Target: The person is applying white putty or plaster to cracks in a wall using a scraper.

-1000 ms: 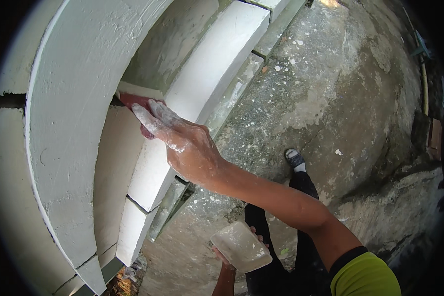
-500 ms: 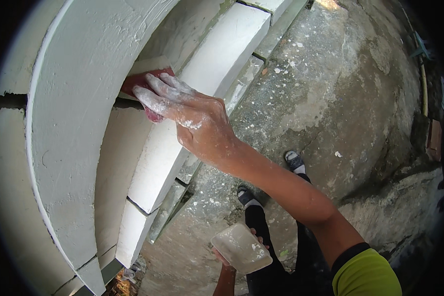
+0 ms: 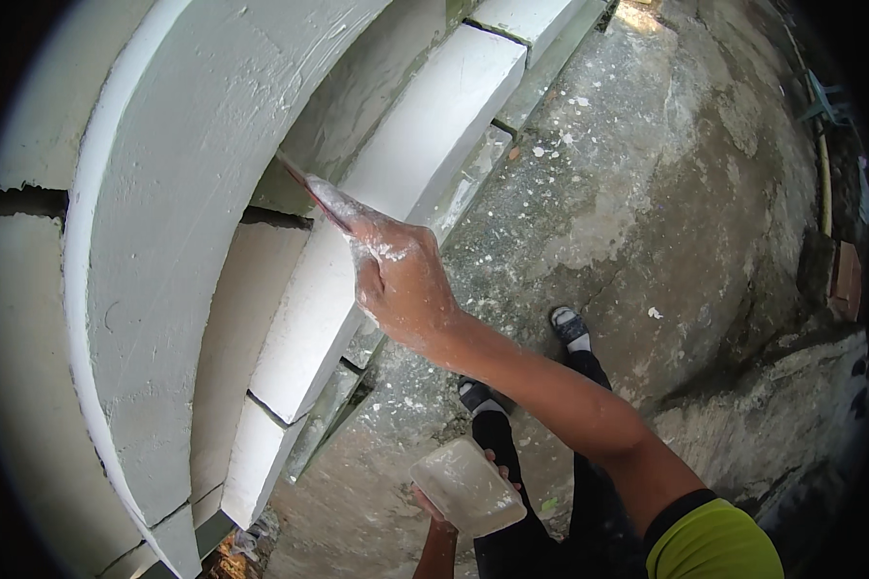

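Observation:
My right hand [image 3: 401, 280], dusted white, is closed on a thin red-backed scraper [image 3: 309, 190], now seen nearly edge-on beside the curved grey moulding [image 3: 164, 270], above a recessed strip [image 3: 237, 318] crossed by a dark gap. Below it runs a bright white segmented ledge [image 3: 415, 116] with narrow joints. My left hand [image 3: 434, 511], low in the view, grips a pale, smudged rectangular plastic container [image 3: 463, 487] by its sides, its fingers partly hidden behind it.
Paint-spotted concrete ground [image 3: 628, 222] lies right of the ledge, with my two sandalled feet on it [image 3: 570, 328]. At the far right are a pole [image 3: 826, 183], a reddish block [image 3: 845, 280] and a rough low concrete edge [image 3: 763, 425].
The scraper has turned from flat to edge-on and shifted rightward out of the recess, uncovering the dark gap. My right hand has turned with it. My left hand and container barely moved.

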`<state>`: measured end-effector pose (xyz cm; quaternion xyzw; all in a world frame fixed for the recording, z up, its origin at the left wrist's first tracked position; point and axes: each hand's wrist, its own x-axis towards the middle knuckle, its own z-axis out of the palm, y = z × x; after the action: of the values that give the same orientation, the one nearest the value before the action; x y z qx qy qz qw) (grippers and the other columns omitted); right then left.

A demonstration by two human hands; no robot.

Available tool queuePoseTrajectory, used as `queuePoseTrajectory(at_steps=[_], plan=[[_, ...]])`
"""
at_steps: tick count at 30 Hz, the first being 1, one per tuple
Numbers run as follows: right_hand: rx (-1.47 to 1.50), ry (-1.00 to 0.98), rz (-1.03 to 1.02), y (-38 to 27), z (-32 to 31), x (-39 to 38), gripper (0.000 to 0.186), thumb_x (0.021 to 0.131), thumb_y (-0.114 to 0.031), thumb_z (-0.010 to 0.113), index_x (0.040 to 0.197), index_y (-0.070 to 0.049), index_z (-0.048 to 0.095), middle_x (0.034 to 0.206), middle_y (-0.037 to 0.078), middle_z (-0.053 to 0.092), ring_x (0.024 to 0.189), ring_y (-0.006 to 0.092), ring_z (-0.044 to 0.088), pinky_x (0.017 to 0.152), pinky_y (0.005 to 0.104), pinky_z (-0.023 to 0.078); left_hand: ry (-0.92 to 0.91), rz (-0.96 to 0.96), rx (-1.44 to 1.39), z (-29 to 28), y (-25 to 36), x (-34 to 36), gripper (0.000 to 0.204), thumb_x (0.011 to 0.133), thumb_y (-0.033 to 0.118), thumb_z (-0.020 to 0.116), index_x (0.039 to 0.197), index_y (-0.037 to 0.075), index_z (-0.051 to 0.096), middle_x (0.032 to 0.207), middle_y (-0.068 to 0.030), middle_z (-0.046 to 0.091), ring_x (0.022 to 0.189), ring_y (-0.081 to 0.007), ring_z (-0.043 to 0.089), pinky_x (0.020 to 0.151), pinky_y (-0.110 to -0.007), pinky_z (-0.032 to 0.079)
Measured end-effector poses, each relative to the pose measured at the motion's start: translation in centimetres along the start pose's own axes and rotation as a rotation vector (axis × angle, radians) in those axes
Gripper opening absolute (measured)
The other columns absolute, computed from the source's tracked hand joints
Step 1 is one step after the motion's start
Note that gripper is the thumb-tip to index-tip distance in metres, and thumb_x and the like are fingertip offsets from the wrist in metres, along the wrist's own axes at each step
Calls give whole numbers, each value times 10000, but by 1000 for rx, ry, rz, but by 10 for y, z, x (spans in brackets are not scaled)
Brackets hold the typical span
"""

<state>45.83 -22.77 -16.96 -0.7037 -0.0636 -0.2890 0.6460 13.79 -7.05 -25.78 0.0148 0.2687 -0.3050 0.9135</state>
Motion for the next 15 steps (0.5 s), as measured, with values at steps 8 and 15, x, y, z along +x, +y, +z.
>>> queuePoseTrajectory(at_steps=[8,15], plan=[[-378,335,474,46,-83,149,81,835,-48,553,892,8,561,729,81,589,620,188,582,532,329,459,-5,-48,40,7,4,9,981,657,714,636,1415,185,308,1336,-116,384,1189,-407,400,961,-746,257],[664,121,368,68,-132,164,165,773,-61,481,882,22,573,767,113,595,668,226,590,567,372,477,-72,24,-4,5,9,-3,1050,655,773,579,1421,115,291,1342,-163,375,1213,-427,411,976,-711,296]])
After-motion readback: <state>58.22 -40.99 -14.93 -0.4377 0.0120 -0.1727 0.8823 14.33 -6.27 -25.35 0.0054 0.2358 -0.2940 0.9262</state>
